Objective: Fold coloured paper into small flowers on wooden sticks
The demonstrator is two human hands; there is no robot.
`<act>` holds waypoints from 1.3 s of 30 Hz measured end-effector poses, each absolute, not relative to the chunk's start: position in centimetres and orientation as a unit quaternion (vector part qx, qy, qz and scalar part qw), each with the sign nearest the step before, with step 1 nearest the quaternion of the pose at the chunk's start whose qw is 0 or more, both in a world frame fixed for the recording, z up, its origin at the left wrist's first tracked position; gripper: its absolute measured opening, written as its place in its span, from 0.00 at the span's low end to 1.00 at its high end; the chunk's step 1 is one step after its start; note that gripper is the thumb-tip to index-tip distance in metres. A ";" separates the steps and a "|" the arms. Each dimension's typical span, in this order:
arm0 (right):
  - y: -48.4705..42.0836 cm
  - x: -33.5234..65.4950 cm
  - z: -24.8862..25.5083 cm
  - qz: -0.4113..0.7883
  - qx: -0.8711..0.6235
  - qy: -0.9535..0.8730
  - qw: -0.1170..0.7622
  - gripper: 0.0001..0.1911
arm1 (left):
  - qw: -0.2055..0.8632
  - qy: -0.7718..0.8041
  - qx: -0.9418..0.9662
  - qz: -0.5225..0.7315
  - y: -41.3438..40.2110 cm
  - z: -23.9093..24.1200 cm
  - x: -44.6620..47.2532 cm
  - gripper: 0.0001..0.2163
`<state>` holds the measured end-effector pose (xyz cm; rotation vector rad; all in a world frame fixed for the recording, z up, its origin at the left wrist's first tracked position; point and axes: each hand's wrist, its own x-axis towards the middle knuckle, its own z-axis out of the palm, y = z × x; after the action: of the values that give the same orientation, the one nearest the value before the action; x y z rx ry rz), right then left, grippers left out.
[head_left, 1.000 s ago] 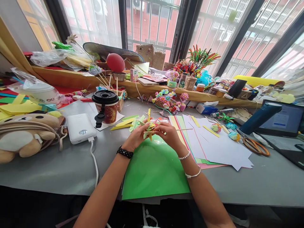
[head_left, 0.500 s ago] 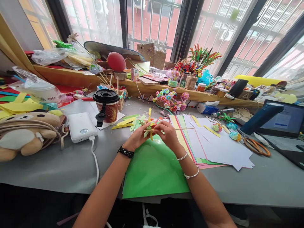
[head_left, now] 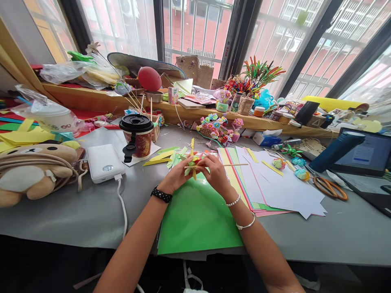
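little is changed from half a second ago: the right hand (head_left: 215, 173) and its wrist have been shifted only slightly toward the left. a folded yellow-and-green paper piece (head_left: 194, 174) is still held above the far end of the green sheet (head_left: 198, 224), with the left hand's (head_left: 175, 176) fingers closed around it. by the right fingers, bent and pressed together, the thin stick (head_left: 236, 164) is gripped against the paper piece; exact fingertip contact cannot be told. the lidded cup (head_left: 143, 142) and white sheets (head_left: 284, 187) are left unmoved.
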<state>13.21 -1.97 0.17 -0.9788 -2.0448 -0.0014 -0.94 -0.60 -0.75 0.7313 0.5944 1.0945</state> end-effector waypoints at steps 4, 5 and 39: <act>-2.0 13.2 0.1 -0.003 -0.392 -0.817 0.424 0.04 | 0.753 0.263 0.344 0.496 -0.4 -1.0 -1.0 0.05; -2.0 13.2 0.1 -0.004 -0.392 -0.817 0.423 0.04 | 0.754 0.262 0.345 0.495 -0.4 -1.0 -1.0 0.05; -1.8 12.9 -0.3 -0.053 -0.399 -0.826 0.394 0.06 | 0.749 0.273 0.330 0.506 -0.3 -1.2 -1.0 0.10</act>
<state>12.86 -1.80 -0.31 -1.0115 -2.0958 -0.1332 -1.02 -0.34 -1.23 0.7211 0.5967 1.1061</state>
